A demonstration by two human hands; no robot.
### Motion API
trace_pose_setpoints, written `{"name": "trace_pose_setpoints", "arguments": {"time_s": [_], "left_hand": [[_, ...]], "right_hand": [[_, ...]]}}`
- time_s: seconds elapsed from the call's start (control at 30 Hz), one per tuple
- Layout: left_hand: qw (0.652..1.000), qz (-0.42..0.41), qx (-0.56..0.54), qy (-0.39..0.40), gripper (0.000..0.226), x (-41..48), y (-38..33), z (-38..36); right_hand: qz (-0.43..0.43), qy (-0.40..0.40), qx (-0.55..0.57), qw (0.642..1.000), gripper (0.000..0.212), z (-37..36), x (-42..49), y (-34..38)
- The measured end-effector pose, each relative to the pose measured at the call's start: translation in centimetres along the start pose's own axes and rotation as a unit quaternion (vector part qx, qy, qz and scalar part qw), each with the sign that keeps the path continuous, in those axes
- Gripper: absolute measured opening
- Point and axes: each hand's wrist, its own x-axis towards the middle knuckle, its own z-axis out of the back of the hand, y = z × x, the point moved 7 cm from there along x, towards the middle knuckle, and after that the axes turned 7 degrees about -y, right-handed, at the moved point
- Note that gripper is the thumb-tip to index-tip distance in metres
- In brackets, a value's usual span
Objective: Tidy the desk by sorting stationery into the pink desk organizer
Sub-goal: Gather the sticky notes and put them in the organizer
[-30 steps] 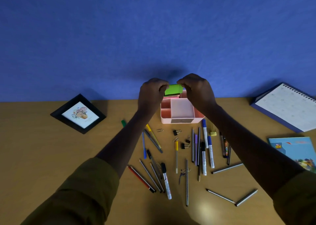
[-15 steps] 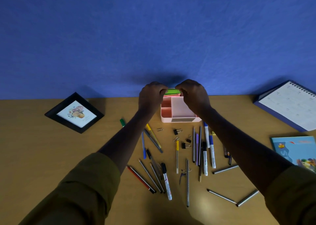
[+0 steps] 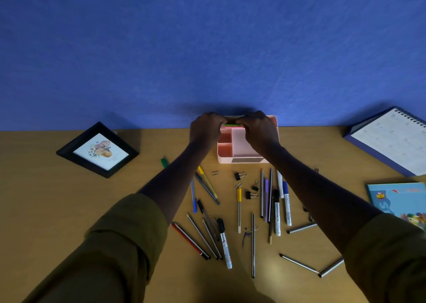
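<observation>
Pens [image 3: 253, 245] and binder clips [image 3: 239, 176] are lying scattered mid-desk, beneath both forearms. At the far edge of the desk [image 3: 57, 210], the left hand [image 3: 205, 131] and right hand [image 3: 259, 131] are curling fingers round a green sticky-note pad [image 3: 231, 125] — it is sitting low in the rear compartment of the pink desk organizer [image 3: 224, 160].

Head view: the person's arms and clothing. Both arms wear long sleeves of dark olive-green cloth, matte and loose-fitting. The left sleeve [image 3: 110, 252] ends partway along the forearm in a thick, bunched cuff with several soft cross-folds. The right sleeve [image 3: 389, 256] is of the same cloth and ends at a similar point, its cuff edge smoother and rounded. Beyond each cuff the forearm is bare to the wrist. The left hand [image 3: 205, 129] and the right hand [image 3: 260, 132] are likewise bare. In the dim light, weave, seams and buttons cannot be made out.
</observation>
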Motion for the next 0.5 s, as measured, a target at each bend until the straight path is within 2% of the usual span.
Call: {"name": "trace_pose_setpoints", "arguments": {"time_s": [0.17,0.27,0.4,0.5], "left_hand": [[1.0,-0.004,0.003,0.004,0.026,0.0,-0.1,0.0],[0.999,0.019,-0.034,-0.016,0.025,-0.5,0.2,0.6],[0.988,0.075,-0.104,-0.088,0.022,-2.8,1.7,2.5],[0.975,0.138,-0.133,-0.115,0.021,-5.8,3.9,3.5]], "right_hand": [[0.007,0.018,0.014,1.0,0.036,-0.4,-0.2,-0.2],[0.015,0.009,0.053,0.998,0.032,0.2,-0.4,-0.4],[-0.005,-0.028,0.103,0.994,0.024,1.9,-2.4,-1.6],[-0.042,-0.053,0.134,0.989,0.024,3.2,-5.7,-3.5]]}}
